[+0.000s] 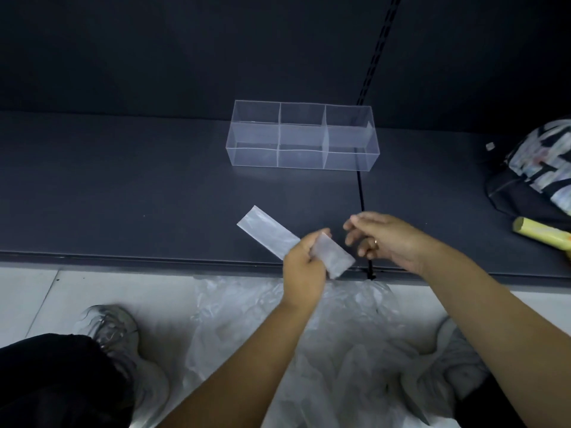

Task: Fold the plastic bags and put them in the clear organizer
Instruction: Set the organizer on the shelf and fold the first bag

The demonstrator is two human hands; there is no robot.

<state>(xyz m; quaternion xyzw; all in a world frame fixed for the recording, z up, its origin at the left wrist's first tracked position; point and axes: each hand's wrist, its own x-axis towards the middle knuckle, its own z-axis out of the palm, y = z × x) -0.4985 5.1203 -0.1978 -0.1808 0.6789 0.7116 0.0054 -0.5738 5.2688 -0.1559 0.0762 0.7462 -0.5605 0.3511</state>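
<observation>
A clear organizer (pixel 302 135) with several compartments stands on the dark shelf; nothing shows inside it. My left hand (pixel 304 267) grips a plastic bag folded into a long strip (pixel 267 231); one end sticks out up and left over the shelf, the other end (pixel 335 257) down and right. My right hand (pixel 389 239) hovers just right of the strip with relaxed, slightly curled fingers and holds nothing. A heap of loose plastic bags (pixel 309 341) lies on the floor below my arms.
The dark shelf (pixel 139 196) has a front edge just under my hands. A patterned backpack (pixel 537 174) and a yellow roll (pixel 540 234) lie at the right. My shoes (pixel 123 335) rest on the tiled floor beside the bags.
</observation>
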